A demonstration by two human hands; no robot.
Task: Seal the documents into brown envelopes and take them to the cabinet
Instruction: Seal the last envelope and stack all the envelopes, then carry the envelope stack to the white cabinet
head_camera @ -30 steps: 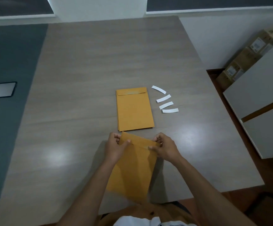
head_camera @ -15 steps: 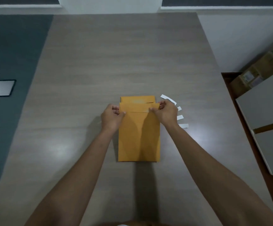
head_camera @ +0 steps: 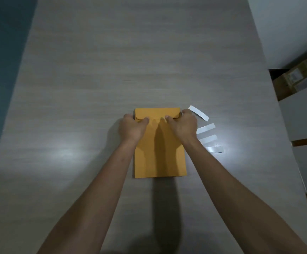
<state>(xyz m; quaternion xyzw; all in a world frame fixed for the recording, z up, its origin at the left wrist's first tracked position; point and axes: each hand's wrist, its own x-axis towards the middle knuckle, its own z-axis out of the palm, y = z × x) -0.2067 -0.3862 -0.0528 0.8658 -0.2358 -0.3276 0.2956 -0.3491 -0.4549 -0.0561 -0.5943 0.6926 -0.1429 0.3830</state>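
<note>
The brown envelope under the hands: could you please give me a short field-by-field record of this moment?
envelope: brown envelope lies flat on the table, flap end away from the person, flap folded down
left hand: left hand grips the envelope's top left corner, thumb on the flap edge
right hand: right hand grips the top right corner, thumb on the flap edge
beside it: four white strips on the table to the right of the envelope
under it: cannot tell whether other envelopes lie beneath
cabinet: white cabinet at the right edge
</note>
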